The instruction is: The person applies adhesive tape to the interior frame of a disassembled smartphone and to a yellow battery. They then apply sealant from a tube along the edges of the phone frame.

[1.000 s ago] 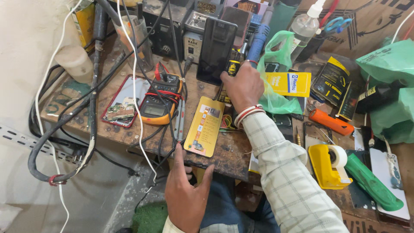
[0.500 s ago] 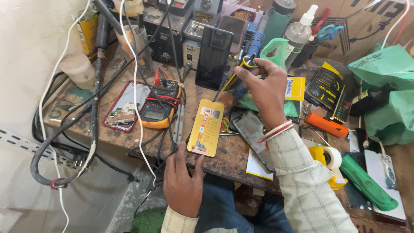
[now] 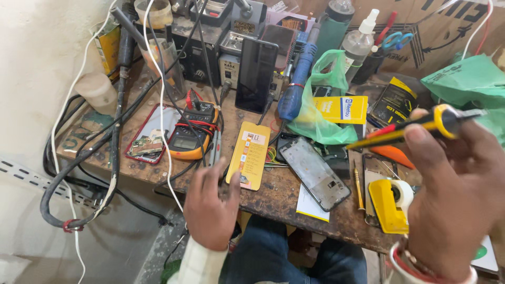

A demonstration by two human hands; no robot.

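A scarred wooden workbench (image 3: 294,197) is standing against a pale wall, crowded with tools, cables and phone parts. The right hand (image 3: 455,202) is raised close to the camera, fingers curled and closing on a yellow and black screwdriver (image 3: 415,126), thumb pressing along its shaft; the tool is lying nearly level, tip pointing left, above the right side of the bench. The left hand (image 3: 210,208) is hovering at the front edge of the bench, fingers loosely spread and holding nothing, its fingertips just beside the lower end of a yellow packet (image 3: 250,155). Right of that packet a bare phone frame (image 3: 314,172) is lying flat on the wood. Below the right hand a yellow tape dispenser (image 3: 389,205) is sitting near the bench edge. Left of the packet an orange multimeter (image 3: 190,138) is resting with red leads draped across it, beside an opened phone in a red case (image 3: 150,134). A dark phone (image 3: 256,75) is leaning upright against equipment at the back.
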